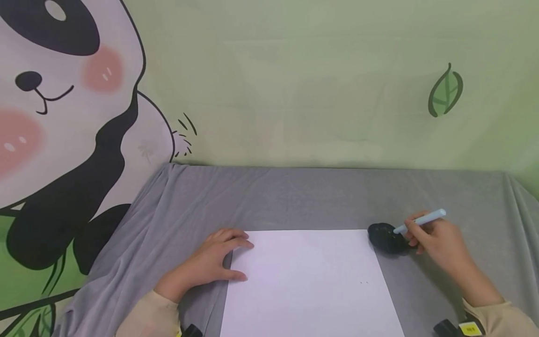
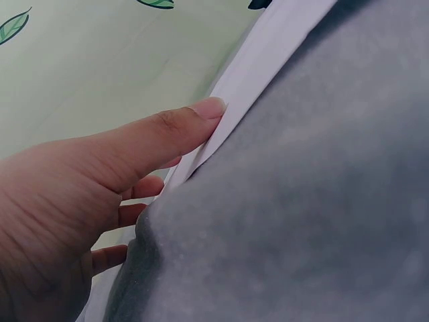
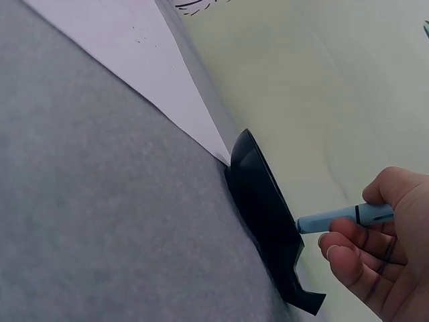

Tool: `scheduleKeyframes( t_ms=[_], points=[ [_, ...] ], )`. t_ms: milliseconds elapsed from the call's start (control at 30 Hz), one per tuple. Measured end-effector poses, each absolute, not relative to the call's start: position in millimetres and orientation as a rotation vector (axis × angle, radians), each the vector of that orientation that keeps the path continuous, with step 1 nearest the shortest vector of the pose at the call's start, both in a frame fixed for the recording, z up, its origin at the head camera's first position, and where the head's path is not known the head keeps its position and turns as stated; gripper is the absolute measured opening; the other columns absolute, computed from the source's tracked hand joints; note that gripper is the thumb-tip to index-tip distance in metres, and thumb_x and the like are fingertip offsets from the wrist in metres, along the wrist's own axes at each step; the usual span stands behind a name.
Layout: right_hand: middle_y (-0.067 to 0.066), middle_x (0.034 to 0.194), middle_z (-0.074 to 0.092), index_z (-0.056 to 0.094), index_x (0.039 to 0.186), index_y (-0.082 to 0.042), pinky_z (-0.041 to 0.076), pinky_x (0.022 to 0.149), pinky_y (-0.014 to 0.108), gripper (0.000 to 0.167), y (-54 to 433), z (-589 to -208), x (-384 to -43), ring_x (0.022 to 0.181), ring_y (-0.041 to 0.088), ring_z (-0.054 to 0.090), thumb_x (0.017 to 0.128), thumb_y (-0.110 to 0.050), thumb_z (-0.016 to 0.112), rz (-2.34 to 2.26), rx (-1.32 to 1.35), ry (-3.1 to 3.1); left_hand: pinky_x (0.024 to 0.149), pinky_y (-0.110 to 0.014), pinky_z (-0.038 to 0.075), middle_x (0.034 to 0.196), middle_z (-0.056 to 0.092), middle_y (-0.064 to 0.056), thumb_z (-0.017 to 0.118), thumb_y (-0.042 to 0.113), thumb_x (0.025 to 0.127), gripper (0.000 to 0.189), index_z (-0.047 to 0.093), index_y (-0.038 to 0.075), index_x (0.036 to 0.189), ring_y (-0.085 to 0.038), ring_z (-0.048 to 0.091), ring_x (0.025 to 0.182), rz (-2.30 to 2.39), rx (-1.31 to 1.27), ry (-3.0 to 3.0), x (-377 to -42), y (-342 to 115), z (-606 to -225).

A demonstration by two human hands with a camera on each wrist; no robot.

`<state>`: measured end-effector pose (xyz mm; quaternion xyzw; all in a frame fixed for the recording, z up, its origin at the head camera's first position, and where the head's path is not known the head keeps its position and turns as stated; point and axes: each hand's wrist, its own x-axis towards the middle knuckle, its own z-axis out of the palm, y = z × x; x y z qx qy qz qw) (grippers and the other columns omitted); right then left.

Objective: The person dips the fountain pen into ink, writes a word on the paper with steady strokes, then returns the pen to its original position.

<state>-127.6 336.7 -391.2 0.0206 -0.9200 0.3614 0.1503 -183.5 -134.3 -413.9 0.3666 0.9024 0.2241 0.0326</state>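
A large white sheet of paper lies on the grey cloth, with a few tiny dark dots near its right side. My left hand rests at its left edge, thumb and fingers spread over the border; the left wrist view shows the thumb on the paper's edge. With my right hand I grip a light blue pen, its lower end at a black shallow dish. The right wrist view shows that dish from the side, with a bent projection at one end.
Grey cloth covers the table, hanging in folds at the left. The dish sits by the paper's far right corner. Behind stands a pale green backdrop with a panda drawing at left and a leaf at right.
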Motion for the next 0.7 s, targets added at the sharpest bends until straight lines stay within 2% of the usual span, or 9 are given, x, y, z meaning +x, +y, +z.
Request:
scheduleKeyframes(
  t_ms=[700],
  points=[
    [0.004,0.067,0.066,0.064,0.096,0.003,0.048,0.044,0.022,0.021,338.2,-390.7,-126.3,0.051,0.003,0.056,0.097,-0.016,0.055,1.026,0.047,-2.645,0.104,-0.057,0.033,0.133,0.053,-0.003,0.081,0.043,0.072,0.059,0.061,0.022,0.123,-0.029,0.046,0.127,0.698,1.119,2.766,-184.0,-135.3,-415.0]
  ],
)
